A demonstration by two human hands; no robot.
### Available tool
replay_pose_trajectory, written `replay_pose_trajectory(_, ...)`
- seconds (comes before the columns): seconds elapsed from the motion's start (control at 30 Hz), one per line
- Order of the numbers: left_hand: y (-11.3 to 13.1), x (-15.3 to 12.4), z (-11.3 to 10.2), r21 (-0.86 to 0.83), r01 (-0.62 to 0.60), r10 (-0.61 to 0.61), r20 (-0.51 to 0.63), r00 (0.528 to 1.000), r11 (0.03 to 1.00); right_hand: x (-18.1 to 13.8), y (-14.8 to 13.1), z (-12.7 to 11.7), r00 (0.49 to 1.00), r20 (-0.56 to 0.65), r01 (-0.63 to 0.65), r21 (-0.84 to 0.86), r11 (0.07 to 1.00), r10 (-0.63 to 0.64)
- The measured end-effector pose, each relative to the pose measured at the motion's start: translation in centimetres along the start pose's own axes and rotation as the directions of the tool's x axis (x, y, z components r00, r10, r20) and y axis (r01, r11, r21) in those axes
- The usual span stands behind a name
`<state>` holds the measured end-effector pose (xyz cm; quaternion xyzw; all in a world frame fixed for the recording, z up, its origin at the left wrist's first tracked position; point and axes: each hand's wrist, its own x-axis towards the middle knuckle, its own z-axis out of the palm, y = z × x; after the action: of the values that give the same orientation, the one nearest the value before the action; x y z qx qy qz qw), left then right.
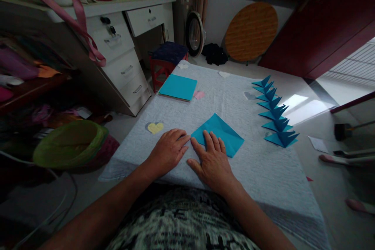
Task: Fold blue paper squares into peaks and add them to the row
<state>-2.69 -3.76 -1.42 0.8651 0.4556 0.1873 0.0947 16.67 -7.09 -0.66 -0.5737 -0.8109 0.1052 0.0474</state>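
A blue sheet of paper (227,134), creased and turned like a diamond, lies on the cloth-covered table (164,152) in front of me. My right hand (212,158) rests flat on its near left part, fingers spread, the index fingertip by the left corner. At that same corner is my left hand (171,148), its fingers bent and held close together, seemingly gripping the tip; the exact contact is hard to see. Farther back on the left lies a stack of blue paper squares (178,87). Along the right side stands a row of several folded blue paper shapes (275,113) with pointed ends.
Left of the table are a white desk with drawers (120,52), a red stool (168,54) with a dark cushion, and a green-lined bin (72,144). Behind stand a washing machine with its door (195,34) ajar and a round wooden board (252,31).
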Motion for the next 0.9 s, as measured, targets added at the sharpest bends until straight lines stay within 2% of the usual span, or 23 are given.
replay_pose_trajectory(0.3, -1.5, -0.3, -0.4, 0.087, -0.121, 0.125, -0.049, 0.991, 0.989, 0.0, 0.1, 0.0, 1.000, -0.022, 0.020, 0.027, 0.999, -0.020)
replay_pose_trajectory(0.5, -1.9, -0.7, -0.3, 0.130, -0.152, 0.158, -0.037, 0.987, 0.980, 0.1, -0.1, 0.1, 0.999, -0.042, 0.016, 0.017, 1.000, -0.015)
replay_pose_trajectory(0.63, -2.1, -0.8, -0.3, 0.063, -0.140, 0.144, -0.063, 0.988, 0.988, 0.2, -0.1, 0.1, 0.999, -0.038, 0.014, 0.023, 1.000, -0.013)
replay_pose_trajectory(0.77, -2.1, -0.7, -0.5, -0.045, -0.084, 0.079, -0.091, 0.993, 0.995, 0.2, -0.1, 0.1, 0.999, -0.042, 0.015, 0.023, 1.000, -0.014)
replay_pose_trajectory(0.9, -1.7, -0.2, -0.6, -0.073, -0.048, 0.044, -0.058, 0.997, 0.996, 0.2, -0.1, 0.1, 0.999, -0.041, 0.024, 0.014, 1.000, -0.023)
